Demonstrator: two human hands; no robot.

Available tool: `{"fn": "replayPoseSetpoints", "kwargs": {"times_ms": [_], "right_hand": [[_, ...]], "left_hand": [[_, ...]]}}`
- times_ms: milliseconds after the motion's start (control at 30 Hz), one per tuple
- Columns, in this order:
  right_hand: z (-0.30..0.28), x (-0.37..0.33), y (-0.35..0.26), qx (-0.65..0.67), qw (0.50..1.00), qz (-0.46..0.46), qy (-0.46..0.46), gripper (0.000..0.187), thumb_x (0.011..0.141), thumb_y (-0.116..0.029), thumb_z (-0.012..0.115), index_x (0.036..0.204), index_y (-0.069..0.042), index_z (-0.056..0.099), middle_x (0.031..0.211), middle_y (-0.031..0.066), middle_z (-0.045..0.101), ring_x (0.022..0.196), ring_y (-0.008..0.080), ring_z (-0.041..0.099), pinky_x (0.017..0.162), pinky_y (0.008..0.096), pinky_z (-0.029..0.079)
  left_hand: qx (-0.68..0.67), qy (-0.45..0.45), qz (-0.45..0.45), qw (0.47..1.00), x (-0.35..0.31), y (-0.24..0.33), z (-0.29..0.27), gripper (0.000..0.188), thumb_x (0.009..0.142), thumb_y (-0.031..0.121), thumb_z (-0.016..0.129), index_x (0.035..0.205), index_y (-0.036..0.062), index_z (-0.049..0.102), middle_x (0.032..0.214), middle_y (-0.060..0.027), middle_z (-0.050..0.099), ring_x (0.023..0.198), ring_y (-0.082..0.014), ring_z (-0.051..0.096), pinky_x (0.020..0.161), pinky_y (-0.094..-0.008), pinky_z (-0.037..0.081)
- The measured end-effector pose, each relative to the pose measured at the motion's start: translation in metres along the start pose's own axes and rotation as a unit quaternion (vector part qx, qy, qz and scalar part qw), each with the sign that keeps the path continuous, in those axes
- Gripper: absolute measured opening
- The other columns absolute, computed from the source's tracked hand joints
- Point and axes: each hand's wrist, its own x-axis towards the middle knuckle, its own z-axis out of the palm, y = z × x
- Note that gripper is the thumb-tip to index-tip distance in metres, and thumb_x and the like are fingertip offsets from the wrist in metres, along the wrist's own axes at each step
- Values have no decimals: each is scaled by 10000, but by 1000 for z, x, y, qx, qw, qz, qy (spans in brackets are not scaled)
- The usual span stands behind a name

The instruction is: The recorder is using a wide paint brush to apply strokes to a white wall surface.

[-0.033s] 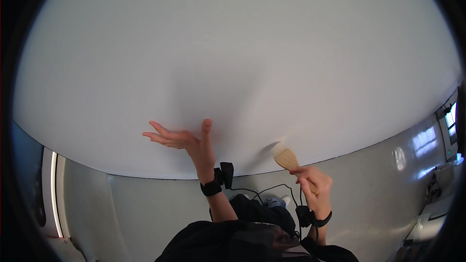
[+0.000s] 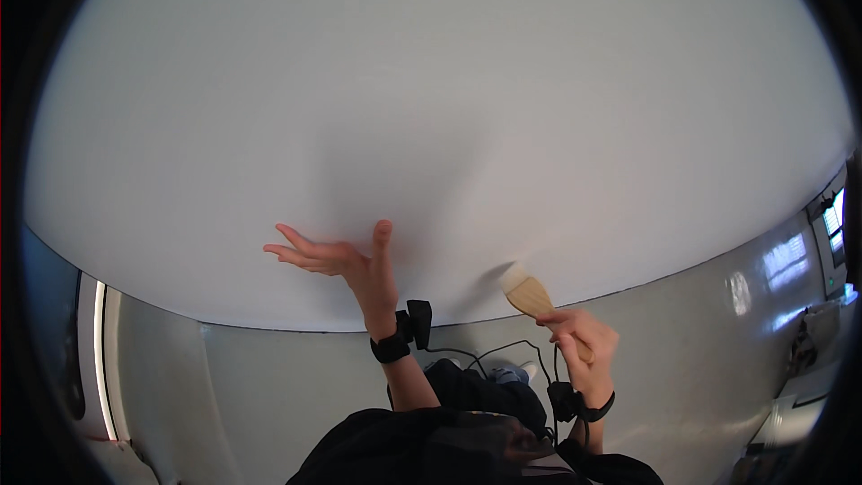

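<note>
A broad pale wall (image 2: pixel 584 126) fills most of the view in front of me. In my right hand (image 2: pixel 586 341) is a flat brush (image 2: pixel 528 293) with a light wooden handle, gripped between thumb and fingers. Its pale bristles point up and left at the wall's lower part and seem to touch it, with a small shadow beside them. My left hand (image 2: pixel 346 262) is raised close to the wall with thumb up and fingers spread, holding nothing. Whether its fingertips touch the surface I cannot tell.
Below the wall's bottom edge lies a grey, shiny floor (image 2: pixel 682 350). Black wrist straps carry small devices (image 2: pixel 418 324), with black cables (image 2: pixel 514 344) hanging between my arms. A bright vertical strip (image 2: pixel 99 359) stands at far left. Blurred items (image 2: pixel 799 409) sit at the right edge.
My right hand and the brush handle have shifted very slightly to the right. My left hand has not moved.
</note>
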Motion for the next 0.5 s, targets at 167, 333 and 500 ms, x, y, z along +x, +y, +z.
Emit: {"fn": "replayPoseSetpoints", "kwargs": {"times_ms": [167, 333, 500], "right_hand": [[-17, -3, -21, 95, 977, -152, 113, 421, 969, -319, 592, 714, 14, 614, 1030, 249, 736, 948, 393, 714, 860, 450, 560], [-14, 5, -22, 52, 959, -183, 208, 474, 1000, -336, 542, 694, 17, 620, 1131, 294, 700, 984, 401, 708, 930, 493, 544], [-14, 6, -10, 6, 975, -148, 166, 369, 950, -223, 570, 685, 30, 612, 1157, 252, 704, 1000, 379, 706, 901, 435, 551]], "left_hand": [[-14, -6, -5, 1000, 0, 7, 5, 1366, 723, 745, 762, 1619, 98, -40, 1631, -227, -241, 1489, -516, -211, 1112, -762, 19], [-14, -7, -15, 1000, -2, 4, 0, 1366, 724, 742, 764, 1620, 99, -43, 1632, -224, -244, 1491, -514, -210, 1113, -760, 18], [-27, -21, -13, 999, -25, 17, 3, 1359, 731, 738, 762, 1620, 100, -46, 1632, -222, -248, 1493, -510, -209, 1116, -755, 16]]}}
